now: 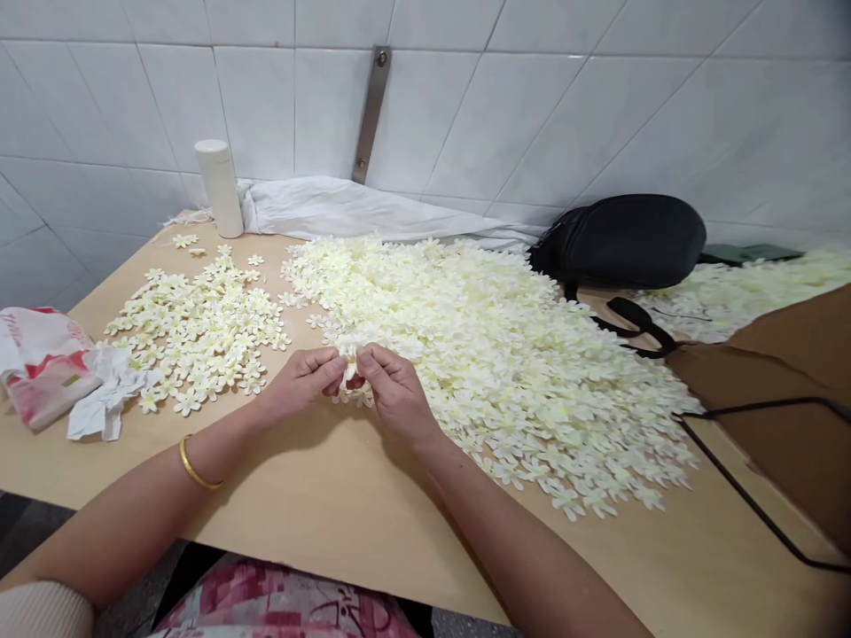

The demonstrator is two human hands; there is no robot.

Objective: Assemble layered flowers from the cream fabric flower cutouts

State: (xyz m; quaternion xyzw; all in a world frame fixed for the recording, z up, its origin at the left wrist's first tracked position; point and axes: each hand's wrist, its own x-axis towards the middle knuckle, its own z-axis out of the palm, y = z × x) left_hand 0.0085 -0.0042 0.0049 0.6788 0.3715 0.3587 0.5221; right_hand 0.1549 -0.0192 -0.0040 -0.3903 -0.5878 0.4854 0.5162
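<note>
A small artificial flower (351, 365), white with a pale yellow centre, is pinched between my two hands above the table. My left hand (302, 381) closes thumb and fingers on its left side. From the right, my right hand (397, 390) grips it with thumb and curled fingers; the fingers partly hide the flower. Just beyond and to the right spreads a large heap of similar loose flowers (479, 346). A smaller pile of flowers (206, 328) lies to the left of my hands.
On the wooden table (319, 523), a white bottle (222, 190) and white cloth (332, 206) sit by the tiled wall. A black bag (625, 244) and cardboard box (777, 381) are at right. Plastic packaging (46, 363) and crumpled paper (106, 394) lie at left.
</note>
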